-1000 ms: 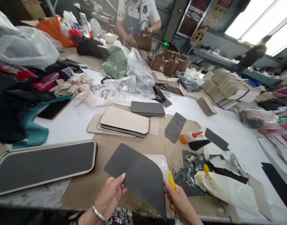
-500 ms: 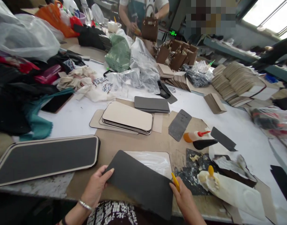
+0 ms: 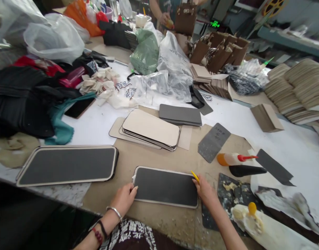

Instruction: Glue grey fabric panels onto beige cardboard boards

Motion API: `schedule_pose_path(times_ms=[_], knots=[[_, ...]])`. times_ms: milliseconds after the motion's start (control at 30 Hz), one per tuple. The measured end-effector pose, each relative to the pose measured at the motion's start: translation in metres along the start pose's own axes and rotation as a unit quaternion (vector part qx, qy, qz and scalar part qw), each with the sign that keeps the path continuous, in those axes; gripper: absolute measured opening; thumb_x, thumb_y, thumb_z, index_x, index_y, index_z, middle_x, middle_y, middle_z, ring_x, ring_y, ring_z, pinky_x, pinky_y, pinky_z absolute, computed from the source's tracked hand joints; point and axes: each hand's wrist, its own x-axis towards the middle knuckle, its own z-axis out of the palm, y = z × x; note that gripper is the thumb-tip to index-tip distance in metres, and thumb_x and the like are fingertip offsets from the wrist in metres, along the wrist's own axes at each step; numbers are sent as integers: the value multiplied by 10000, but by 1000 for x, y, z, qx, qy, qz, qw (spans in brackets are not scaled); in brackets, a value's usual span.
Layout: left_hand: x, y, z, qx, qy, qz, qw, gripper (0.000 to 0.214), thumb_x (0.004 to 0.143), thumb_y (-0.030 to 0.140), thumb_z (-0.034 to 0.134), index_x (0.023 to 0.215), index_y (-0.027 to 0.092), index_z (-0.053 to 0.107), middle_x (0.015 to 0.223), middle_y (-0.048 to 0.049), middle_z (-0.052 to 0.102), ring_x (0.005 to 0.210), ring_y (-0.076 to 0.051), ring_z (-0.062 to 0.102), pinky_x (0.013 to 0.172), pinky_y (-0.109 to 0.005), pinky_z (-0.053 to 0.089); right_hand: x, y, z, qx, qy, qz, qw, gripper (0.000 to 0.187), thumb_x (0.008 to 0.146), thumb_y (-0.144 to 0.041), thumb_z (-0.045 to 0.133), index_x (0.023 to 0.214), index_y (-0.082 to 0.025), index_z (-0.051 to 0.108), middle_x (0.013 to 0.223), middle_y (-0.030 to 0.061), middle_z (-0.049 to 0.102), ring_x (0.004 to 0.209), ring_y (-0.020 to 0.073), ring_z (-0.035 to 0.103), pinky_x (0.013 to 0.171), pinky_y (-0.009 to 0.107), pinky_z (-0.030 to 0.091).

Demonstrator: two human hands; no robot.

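A dark grey rectangular panel (image 3: pixel 164 187) lies on a slightly larger light board (image 3: pixel 159 202), whose pale rim shows around it. My left hand (image 3: pixel 124 198) pinches the panel's left edge between thumb and fingers. At the right end, my right hand (image 3: pixel 205 189) touches the edge while gripping a thin yellow stick (image 3: pixel 195 176); the rest of the stick is hidden by the hand. To the left lies a similar grey-topped, pale-rimmed stack (image 3: pixel 68 165). Behind the panel are a pile of beige boards (image 3: pixel 150 128) and grey panels (image 3: pixel 180 115).
On the right are a red-tipped bottle (image 3: pixel 234 158), a glue-smeared black sheet (image 3: pixel 231 194) and a white container (image 3: pixel 269 225). Plastic bags (image 3: pixel 172 55) and brown handbags (image 3: pixel 222 50) stand at the back. A co-worker's hand (image 3: pixel 164 19) is beyond them.
The grey panel has gone from being held tilted in the air to lying flat on the light board. Both hands moved with it, and the view shifted left.
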Motion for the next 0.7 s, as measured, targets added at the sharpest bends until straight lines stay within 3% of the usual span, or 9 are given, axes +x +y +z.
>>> schedule_pose_path(times_ms=[467,700], knots=[[5,-6,7,23,3,-38,999,255,756,290,453,524,185,430,494,36,435,527,-113,417,538,-214,270,24,15,21,56,11,-30,998,159,764,-269,425,803,-198,563,682,33,617,654,178,598,594,256,408],[3,-7,7,23,15,-34,999,261,752,304,440,518,187,438,487,31,450,520,-118,431,538,-216,286,21,8,11,47,-12,-19,999,178,780,-267,423,850,-198,571,717,34,625,697,180,602,621,257,406]])
